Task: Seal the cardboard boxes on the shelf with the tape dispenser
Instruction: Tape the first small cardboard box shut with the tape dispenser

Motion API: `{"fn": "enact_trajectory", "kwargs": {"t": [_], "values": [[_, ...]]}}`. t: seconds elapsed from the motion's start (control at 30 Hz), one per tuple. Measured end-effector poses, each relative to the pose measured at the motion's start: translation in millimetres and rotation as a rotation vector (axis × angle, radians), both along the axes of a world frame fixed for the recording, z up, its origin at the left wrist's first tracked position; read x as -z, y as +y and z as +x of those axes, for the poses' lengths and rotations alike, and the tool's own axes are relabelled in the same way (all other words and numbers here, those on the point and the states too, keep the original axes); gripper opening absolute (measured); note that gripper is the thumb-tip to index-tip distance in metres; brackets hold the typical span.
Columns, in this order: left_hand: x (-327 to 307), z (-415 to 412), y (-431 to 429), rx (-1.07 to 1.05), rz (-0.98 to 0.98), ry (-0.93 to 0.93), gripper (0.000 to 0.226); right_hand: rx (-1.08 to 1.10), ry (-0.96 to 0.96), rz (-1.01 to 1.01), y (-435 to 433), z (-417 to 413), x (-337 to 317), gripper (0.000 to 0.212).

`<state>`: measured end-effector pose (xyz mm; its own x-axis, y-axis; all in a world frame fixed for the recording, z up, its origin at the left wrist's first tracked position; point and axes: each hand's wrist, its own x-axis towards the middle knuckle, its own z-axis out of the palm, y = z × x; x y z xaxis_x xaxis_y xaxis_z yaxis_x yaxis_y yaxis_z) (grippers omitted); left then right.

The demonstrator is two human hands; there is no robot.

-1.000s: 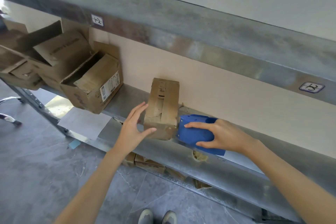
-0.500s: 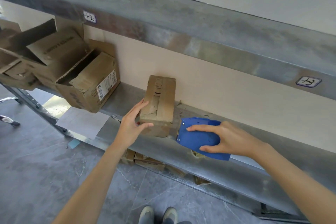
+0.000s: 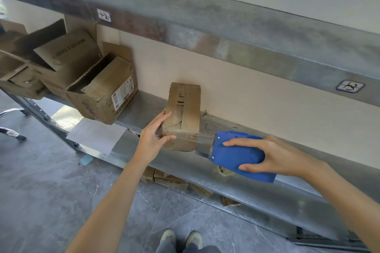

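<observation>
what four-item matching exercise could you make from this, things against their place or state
Things
1. left hand
2. right hand
3. tape dispenser
4. labelled box

Place or state
a. blue, right of the small box
b. tilted, flaps open, left of the small box
c. grips the tape dispenser
d. holds the small box

Pairs: 1-d, 2-c, 3-a, 4-b

matt worn cardboard box, smooth blue plastic tape dispenser, dull metal shelf

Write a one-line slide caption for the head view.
Left hand holds a small cardboard box on the metal shelf; right hand grips the blue tape dispenser.
</observation>
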<state>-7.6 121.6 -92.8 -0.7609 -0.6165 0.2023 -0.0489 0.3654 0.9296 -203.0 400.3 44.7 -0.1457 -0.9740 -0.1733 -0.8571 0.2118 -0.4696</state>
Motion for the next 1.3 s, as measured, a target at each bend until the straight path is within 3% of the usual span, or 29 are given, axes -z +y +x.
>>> {"fn": "enact_trajectory", "kwargs": {"t": [0.47, 0.83, 1.0, 1.3], "values": [[-1.7, 2.5, -0.9, 0.038, -0.002, 0.003, 0.075, 0.103, 0.186, 0.036, -36.7, -9.4, 25.8, 0.059], [-2.0, 2.4, 1.6, 0.043, 0.028, 0.013, 0.082, 0.117, 0.543, 0.029, -65.7, 29.5, 51.5, 0.063], [2.5, 2.7, -3.2, 0.049, 0.018, 0.026, 0.082, 0.165, 0.549, -0.094, -66.5, 29.1, 79.7, 0.067], [1.0, 1.3, 8.5, 0.049, 0.060, -0.004, 0.082, 0.418, 0.389, 0.000, -77.8, -17.9, 105.2, 0.062]]}}
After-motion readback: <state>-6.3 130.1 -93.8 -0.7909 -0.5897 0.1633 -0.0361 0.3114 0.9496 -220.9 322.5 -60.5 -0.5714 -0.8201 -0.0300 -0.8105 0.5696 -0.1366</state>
